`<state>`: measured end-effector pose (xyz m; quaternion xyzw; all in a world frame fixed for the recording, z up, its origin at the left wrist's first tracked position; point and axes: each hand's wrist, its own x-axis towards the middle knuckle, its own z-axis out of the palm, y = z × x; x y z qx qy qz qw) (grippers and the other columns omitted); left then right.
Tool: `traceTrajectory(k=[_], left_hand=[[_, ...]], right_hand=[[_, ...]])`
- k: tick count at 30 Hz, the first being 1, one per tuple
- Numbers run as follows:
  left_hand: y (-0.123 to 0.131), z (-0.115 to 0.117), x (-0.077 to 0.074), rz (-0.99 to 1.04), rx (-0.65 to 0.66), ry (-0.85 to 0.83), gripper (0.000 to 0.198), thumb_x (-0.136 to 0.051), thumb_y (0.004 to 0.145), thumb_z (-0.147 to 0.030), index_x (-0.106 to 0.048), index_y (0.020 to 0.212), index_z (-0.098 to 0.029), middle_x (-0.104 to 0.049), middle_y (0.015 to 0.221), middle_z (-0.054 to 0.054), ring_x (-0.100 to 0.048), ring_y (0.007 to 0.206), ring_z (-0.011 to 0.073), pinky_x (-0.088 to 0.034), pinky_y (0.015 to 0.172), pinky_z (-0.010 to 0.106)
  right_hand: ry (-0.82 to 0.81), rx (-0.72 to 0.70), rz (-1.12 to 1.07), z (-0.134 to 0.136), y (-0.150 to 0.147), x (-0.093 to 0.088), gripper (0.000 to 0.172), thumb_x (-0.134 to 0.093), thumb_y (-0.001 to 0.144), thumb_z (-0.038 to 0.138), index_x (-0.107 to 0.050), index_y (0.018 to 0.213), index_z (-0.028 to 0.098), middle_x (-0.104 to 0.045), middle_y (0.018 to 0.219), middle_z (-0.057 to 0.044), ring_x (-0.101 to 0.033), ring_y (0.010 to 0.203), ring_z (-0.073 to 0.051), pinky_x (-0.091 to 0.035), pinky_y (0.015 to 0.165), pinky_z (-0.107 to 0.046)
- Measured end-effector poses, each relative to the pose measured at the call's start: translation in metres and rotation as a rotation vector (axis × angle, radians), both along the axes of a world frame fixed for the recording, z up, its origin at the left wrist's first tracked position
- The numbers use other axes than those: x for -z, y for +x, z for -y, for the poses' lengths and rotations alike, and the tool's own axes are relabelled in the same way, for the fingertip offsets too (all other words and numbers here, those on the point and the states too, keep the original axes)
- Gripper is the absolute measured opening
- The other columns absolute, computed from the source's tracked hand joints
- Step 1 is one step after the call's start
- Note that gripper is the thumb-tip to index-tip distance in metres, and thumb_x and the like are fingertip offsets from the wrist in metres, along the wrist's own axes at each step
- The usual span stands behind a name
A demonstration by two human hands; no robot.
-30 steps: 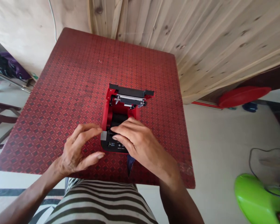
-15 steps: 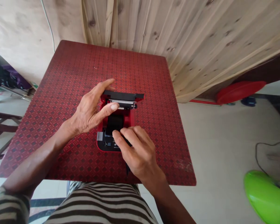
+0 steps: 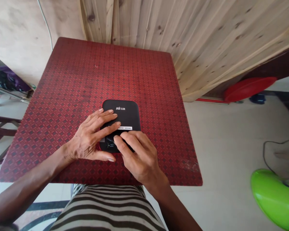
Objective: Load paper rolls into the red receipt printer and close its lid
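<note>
Lying open, my left grip (image 3: pixel 89 136) rests its fingertips on the left of the black-lidded device (image 3: pixel 129 117); my right grip (image 3: pixel 142 157) curls over its near right part, pinching something or not, I cannot tell. Beneath the device lies the red patterned surface (image 3: pixel 159 93).

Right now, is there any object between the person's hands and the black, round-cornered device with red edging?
Nothing visible stands in the way: the left hand lies across the left side of the device, and the right hand covers its near right corner.
</note>
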<state>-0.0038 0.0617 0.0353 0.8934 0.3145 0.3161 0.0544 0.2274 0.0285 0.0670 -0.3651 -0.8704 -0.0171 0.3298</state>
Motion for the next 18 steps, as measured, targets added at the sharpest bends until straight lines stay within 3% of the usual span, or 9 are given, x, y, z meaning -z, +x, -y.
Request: traceTrajectory(k=[7, 11, 15, 18], left_hand=[[0.004, 0.002, 0.001, 0.010, -0.025, 0.003, 0.100, -0.070, 0.081, -0.084, -0.047, 0.158, -0.024, -0.062, 0.151, 0.019, -0.058, 0.146, 0.0386, -0.045, 0.125, 0.061], [0.004, 0.002, 0.003, -0.001, -0.021, 0.009, 0.094, -0.070, 0.086, -0.078, -0.049, 0.155, -0.018, -0.061, 0.151, 0.021, -0.055, 0.149, 0.0386, -0.043, 0.127, 0.060], [0.003, 0.009, 0.002, -0.001, -0.041, -0.012, 0.083, -0.066, 0.093, -0.071, -0.052, 0.153, -0.015, -0.058, 0.153, 0.023, -0.051, 0.151, 0.0384, -0.044, 0.126, 0.060], [0.002, 0.025, 0.001, 0.099, -0.128, 0.031, 0.074, -0.070, 0.094, -0.063, -0.058, 0.148, -0.013, -0.058, 0.148, 0.022, -0.056, 0.146, 0.0374, -0.052, 0.120, 0.054]], right_hand=[[-0.049, -0.011, -0.072, -0.002, 0.002, -0.001, 0.027, -0.072, 0.097, 0.015, -0.068, 0.124, 0.015, -0.078, 0.104, -0.012, -0.070, 0.097, -0.025, -0.059, 0.087, -0.039], [-0.035, 0.037, -0.155, -0.006, 0.010, -0.007, 0.034, -0.074, 0.097, 0.018, -0.067, 0.130, 0.015, -0.077, 0.109, -0.015, -0.071, 0.101, -0.027, -0.059, 0.093, -0.041], [-0.028, 0.229, -0.255, -0.018, 0.036, -0.001, 0.028, -0.070, 0.100, 0.020, -0.071, 0.128, 0.025, -0.077, 0.109, -0.009, -0.072, 0.100, -0.025, -0.059, 0.088, -0.042], [-0.133, 0.403, -0.382, -0.030, 0.063, 0.022, 0.017, -0.061, 0.106, 0.027, -0.077, 0.111, 0.024, -0.078, 0.103, -0.006, -0.073, 0.094, -0.022, -0.059, 0.083, -0.038]])
